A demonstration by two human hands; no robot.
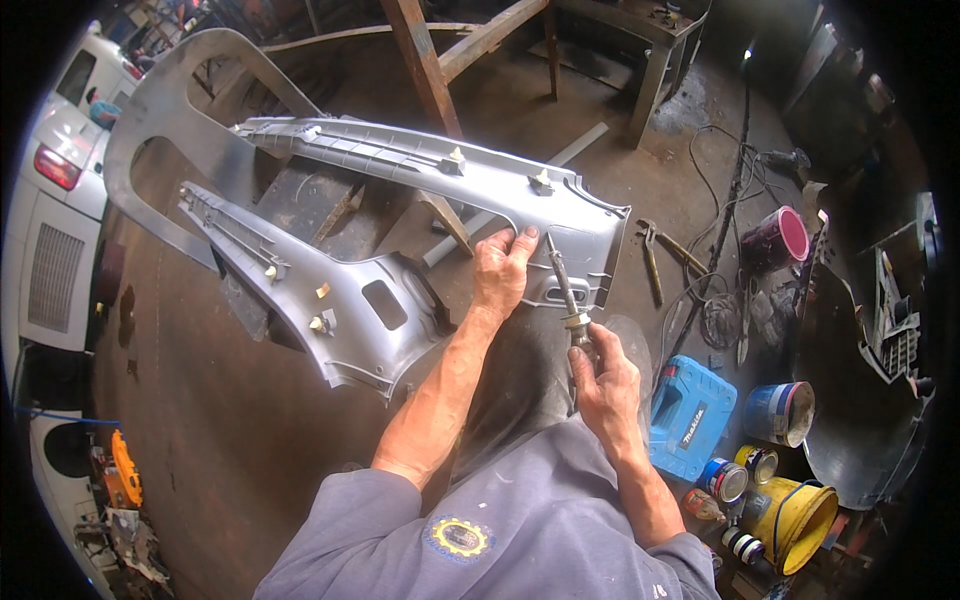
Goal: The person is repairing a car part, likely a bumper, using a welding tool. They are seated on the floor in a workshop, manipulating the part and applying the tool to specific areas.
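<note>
A long grey plastic trim panel (440,178) lies face down in front of me, its ribs and pale clips showing. My left hand (503,268) grips its near edge, thumb pressed on top and fingers closed around it. In my right hand (606,385) is what looks like a soldering iron (564,280), held by its handle. The thin tip points away from me and meets or hovers just over the panel's broad end; I cannot tell which. Left of my forearm, a second grey trim panel (345,290) with a rectangular opening lies apart from my hands.
Under the panels is a curved grey metal frame (150,110). A hammer (652,262), cables and a pink-rimmed bucket (790,235) lie to the right. Nearer are a blue tool case (692,415), paint tins (722,480) and a yellow bucket (790,525). A white vehicle (60,220) stands left.
</note>
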